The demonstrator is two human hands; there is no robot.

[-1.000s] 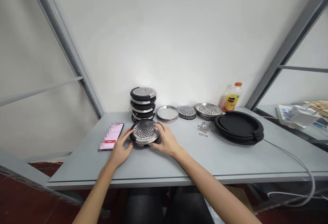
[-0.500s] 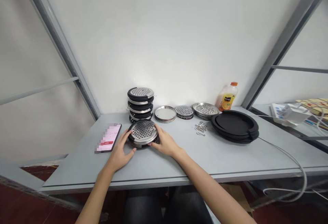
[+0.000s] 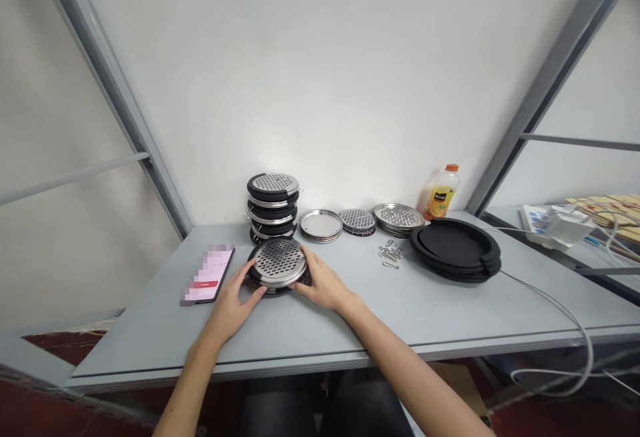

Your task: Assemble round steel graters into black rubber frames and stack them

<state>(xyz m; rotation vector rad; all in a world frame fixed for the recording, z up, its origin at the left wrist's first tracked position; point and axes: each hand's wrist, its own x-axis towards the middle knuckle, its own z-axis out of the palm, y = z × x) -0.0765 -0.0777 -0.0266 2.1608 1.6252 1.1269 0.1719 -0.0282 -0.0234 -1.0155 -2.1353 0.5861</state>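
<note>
Grey table [image 3: 350, 320], white wall [image 3: 325, 77] behind. Perforated disc [image 3: 280, 258], partly black-rimmed, on table left of centre. Left hand [image 3: 235, 300] part-curled, fingers and thumb on its left edge; right hand [image 3: 321, 282] part-curled on right edge, disc held between both. Disc stack [image 3: 273, 212] just behind, phone [image 3: 211, 270] to left. Rightward: metal plates [image 3: 321, 224], clips [image 3: 390, 252], black trays [image 3: 457, 247], bottle [image 3: 441, 198] near wall.

Shiny metal perforated disc [image 3: 280, 258], smooth matt trays [image 3: 453, 246], smooth tabletop [image 3: 305, 330], glossy plastic bottle [image 3: 442, 194]

One head-worn camera looks forward and down across the tabletop [image 3: 450, 310]
</note>
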